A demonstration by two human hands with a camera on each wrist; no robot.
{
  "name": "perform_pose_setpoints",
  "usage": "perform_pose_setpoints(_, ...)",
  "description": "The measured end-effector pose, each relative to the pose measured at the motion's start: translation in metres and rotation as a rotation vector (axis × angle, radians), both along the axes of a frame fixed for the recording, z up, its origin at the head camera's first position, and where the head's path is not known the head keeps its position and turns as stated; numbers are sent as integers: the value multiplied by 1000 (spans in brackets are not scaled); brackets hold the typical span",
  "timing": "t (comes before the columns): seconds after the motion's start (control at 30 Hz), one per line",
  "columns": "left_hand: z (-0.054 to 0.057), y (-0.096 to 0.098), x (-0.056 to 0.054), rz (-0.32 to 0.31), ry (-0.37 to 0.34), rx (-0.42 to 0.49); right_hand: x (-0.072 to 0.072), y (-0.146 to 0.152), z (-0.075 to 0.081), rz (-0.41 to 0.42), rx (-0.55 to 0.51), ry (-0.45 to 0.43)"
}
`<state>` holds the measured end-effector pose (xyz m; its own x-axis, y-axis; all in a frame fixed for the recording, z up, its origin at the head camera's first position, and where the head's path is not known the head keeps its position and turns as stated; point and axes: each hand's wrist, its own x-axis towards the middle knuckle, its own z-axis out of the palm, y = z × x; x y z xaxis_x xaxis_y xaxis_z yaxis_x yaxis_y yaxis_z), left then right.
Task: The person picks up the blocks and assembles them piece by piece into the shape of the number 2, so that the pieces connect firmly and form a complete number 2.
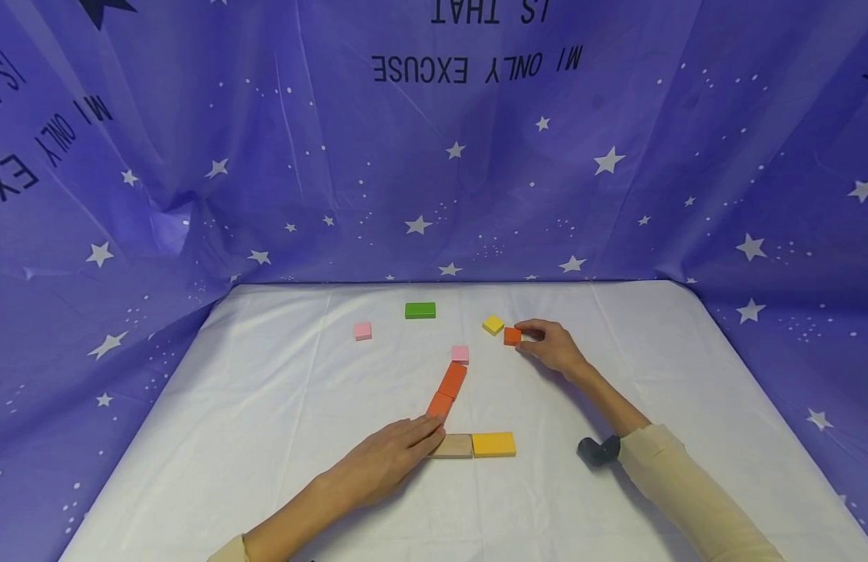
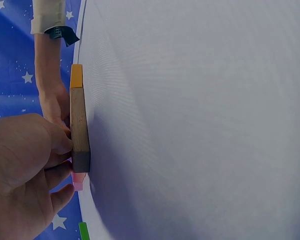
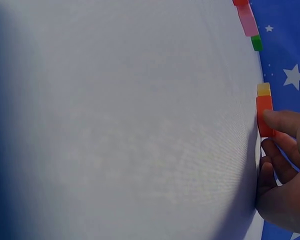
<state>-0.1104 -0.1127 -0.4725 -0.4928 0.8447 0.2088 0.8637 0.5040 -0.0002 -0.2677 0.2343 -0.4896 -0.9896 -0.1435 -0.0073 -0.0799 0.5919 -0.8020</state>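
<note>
My left hand (image 1: 388, 460) is at the lower end of a slanted row of two orange blocks (image 1: 452, 380), its thumb and fingertips at the lower orange block. Just beneath lies a bare wooden block (image 1: 455, 446), partly covered by the hand, lined up end to end with a yellow-orange block (image 1: 494, 445). In the left wrist view the wooden block (image 2: 80, 125) hides part of the fingertips. On the right, my other hand (image 1: 552, 350) pinches a small orange block (image 1: 513, 336) between thumb and finger, beside a small yellow block (image 1: 493, 325).
A pink block (image 1: 460, 354) sits at the top of the orange row. Farther left are another pink block (image 1: 363, 331) and a green block (image 1: 421, 311). A dark curved object (image 1: 599, 451) shows at the right sleeve. Behind the white-covered table (image 1: 279, 421) hangs a blue star-printed curtain (image 1: 406, 179).
</note>
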Motion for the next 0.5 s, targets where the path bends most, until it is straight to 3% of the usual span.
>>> perform_pose_setpoints(0.5,0,0,0,-1,-3,8,3,-6,5,-31,-82,42)
